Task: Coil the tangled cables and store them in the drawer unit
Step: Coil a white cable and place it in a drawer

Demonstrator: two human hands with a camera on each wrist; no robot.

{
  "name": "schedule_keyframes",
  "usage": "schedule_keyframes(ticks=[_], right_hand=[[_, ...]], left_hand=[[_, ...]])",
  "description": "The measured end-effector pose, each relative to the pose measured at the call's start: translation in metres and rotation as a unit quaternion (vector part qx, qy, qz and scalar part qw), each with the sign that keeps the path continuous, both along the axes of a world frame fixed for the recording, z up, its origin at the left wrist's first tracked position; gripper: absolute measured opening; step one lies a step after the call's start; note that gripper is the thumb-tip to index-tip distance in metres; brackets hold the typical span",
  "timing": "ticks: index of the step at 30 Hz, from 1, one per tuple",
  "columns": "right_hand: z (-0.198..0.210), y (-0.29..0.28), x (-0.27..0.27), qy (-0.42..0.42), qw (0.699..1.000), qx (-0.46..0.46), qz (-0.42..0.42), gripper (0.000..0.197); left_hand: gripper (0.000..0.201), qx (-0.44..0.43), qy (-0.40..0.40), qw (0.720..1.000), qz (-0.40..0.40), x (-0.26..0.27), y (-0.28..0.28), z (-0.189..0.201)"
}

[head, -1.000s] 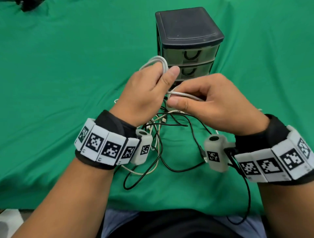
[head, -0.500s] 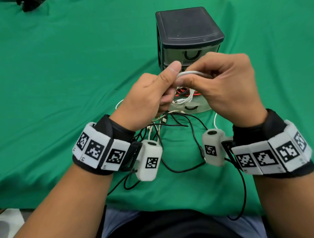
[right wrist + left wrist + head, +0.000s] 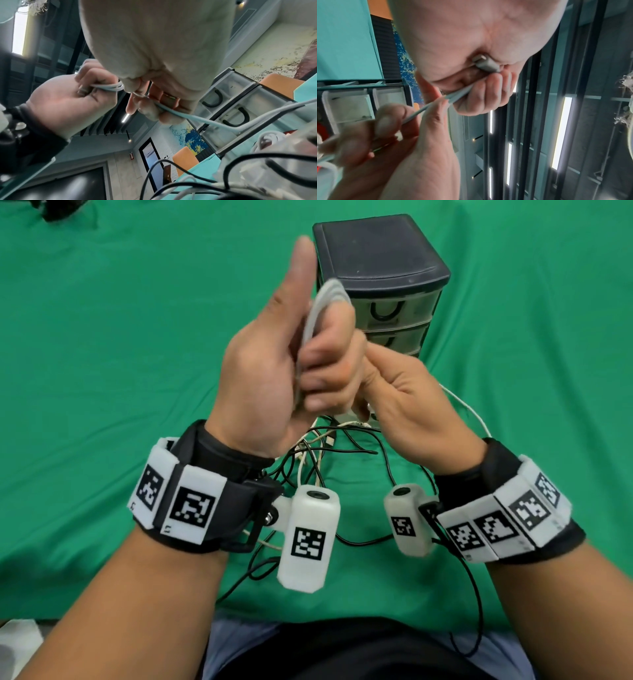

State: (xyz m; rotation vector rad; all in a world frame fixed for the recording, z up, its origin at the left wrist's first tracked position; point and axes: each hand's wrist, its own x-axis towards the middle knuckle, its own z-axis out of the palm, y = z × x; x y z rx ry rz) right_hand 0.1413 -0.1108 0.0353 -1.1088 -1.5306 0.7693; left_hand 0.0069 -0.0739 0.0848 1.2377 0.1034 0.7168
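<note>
White cable (image 3: 325,302): several loops stacked together, held upright in the left hand, the top of the loops standing above the curled fingers; a metal-tipped plug end (image 3: 485,63) shows in the fold of the palm in the left wrist view
Left hand (image 3: 274,371): raised in front of the drawer unit, fingers (image 3: 329,357) curled round the loops, thumb straight and pointing up
Right hand (image 3: 411,405): just beside the left one and touching it, lower, fingertips (image 3: 154,112) pinching one strand of the same cable, which runs taut from the loops and on down toward the pile
Drawer unit (image 3: 376,261): dark, upright on the counter behind both hands; two upper translucent drawers with dark U-shaped handles are pushed in; in the right wrist view the lowest one looks pulled out, with a white coil (image 3: 271,136) in it, though that part is blurred
Tangled cables (image 3: 329,450): black and white ones crossing each other on the counter below the hands, between the two wrists
Counter (image 3: 120,354): covered with a wrinkled green cloth
Wrists: black bands with white marker blocks, a small white camera pod hanging from each
</note>
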Motion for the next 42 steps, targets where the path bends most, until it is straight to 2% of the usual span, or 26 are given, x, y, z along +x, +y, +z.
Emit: schedule_keyframes(ticks=[2,6,8,10,12,15,18,20,25,28,29,31,34,36,37,38,40,42], right_hand=[[-0.004,0.000,-0.003,0.008,1.000,-0.010,0.007,0.040],[-0.005,-0.001,-0.004,-0.048,0.998,-0.048,0.015,0.051],[-0.005,-0.006,-0.004,-0.083,0.993,-0.078,0.037,0.045],[-0.007,-0.012,-0.004,-0.117,0.986,-0.104,0.058,0.029],[-0.010,-0.016,-0.004,-0.144,0.981,-0.108,0.070,0.031],[-0.007,-0.018,-0.003,-0.136,0.985,-0.086,0.065,0.034],[0.007,-0.020,0.006,-0.103,0.994,-0.020,0.035,0.017],[0.016,-0.021,0.015,-0.101,0.995,0.012,0.009,0.008],[0.028,-0.021,0.032,-0.168,0.983,0.059,-0.043,0.008],[0.035,-0.019,0.039,-0.138,0.982,0.100,-0.078,0.015],[0.038,-0.019,0.042,-0.128,0.981,0.114,-0.095,0.017],[0.043,-0.016,0.047,-0.115,0.975,0.139,-0.129,0.020],[0.042,-0.009,0.045,-0.073,0.973,0.144,-0.163,0.019],[0.034,-0.003,0.036,-0.051,0.978,0.125,-0.161,0.011],[0.029,0.000,0.032,-0.042,0.982,0.110,-0.149,0.003],[0.025,0.002,0.027,-0.033,0.985,0.089,-0.141,0.011],[0.016,0.004,0.021,-0.034,0.990,0.039,-0.133,0.039],[0.008,0.003,0.015,-0.083,0.988,-0.017,-0.129,0.043]], left_hand=[[0.060,0.001,-0.026,1.000,0.012,0.001,-0.001,0.004],[0.049,0.034,-0.056,0.995,0.070,0.005,-0.007,0.006],[0.045,0.065,-0.066,0.989,0.119,0.004,-0.004,0.007],[0.040,0.128,-0.050,0.971,0.194,0.002,0.004,0.007],[0.031,0.217,0.012,0.934,0.283,-0.002,0.011,0.005],[0.022,0.343,0.166,0.849,0.366,-0.006,0.015,-0.003],[0.031,0.407,0.307,0.788,0.344,-0.004,0.013,-0.013],[0.037,0.420,0.362,0.771,0.312,-0.001,0.011,-0.018],[0.066,0.391,0.386,0.802,0.234,0.002,0.009,-0.022],[0.070,0.362,0.409,0.812,0.206,0.000,0.010,-0.023],[0.070,0.349,0.404,0.823,0.193,0.000,0.009,-0.024],[0.068,0.304,0.361,0.865,0.169,-0.001,0.004,-0.024],[0.061,0.199,0.237,0.940,0.145,0.005,-0.010,-0.020],[0.056,0.134,0.152,0.972,0.121,0.014,-0.022,-0.014],[0.054,0.112,0.118,0.980,0.112,0.018,-0.026,-0.011],[0.053,0.099,0.089,0.985,0.110,0.021,-0.027,-0.008],[0.050,0.097,0.049,0.986,0.126,0.026,-0.026,-0.003],[0.044,0.106,0.020,0.982,0.155,0.027,-0.022,0.003]])
